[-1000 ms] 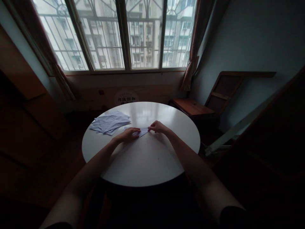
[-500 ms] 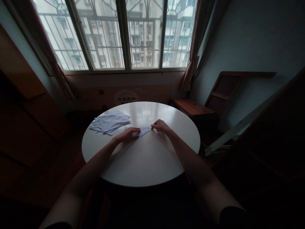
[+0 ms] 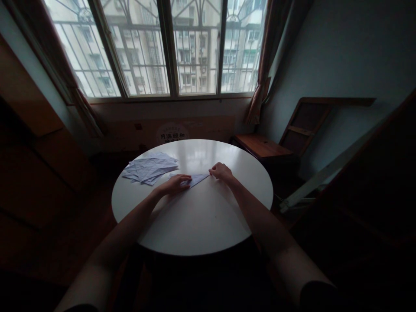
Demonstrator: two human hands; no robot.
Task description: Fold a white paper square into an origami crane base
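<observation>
Folded pale blue-white paper sheet (image 3: 198, 178), tapered to a narrow triangle, lies flat near the middle of the round glossy white tabletop (image 3: 201, 229), slightly toward its far edge. Long axis: roughly left to right. The sharp tip points right, tilted a little toward the far edge; the near side slants up to meet it. The other end is partly hidden under the left hand (image 3: 175, 183).

Left grip: thumb and fingers apart, pressed down over the paper. Right grip: thumb and fingertips of the right hand (image 3: 221, 171) pinched together on the paper's right tip.

Loose pile of pale blue-white paper pieces (image 3: 151, 167) near the far-left edge, 1 heap, overlapping, points at mixed angles. Brown wooden seat (image 3: 264, 146) beyond the far-right edge.
</observation>
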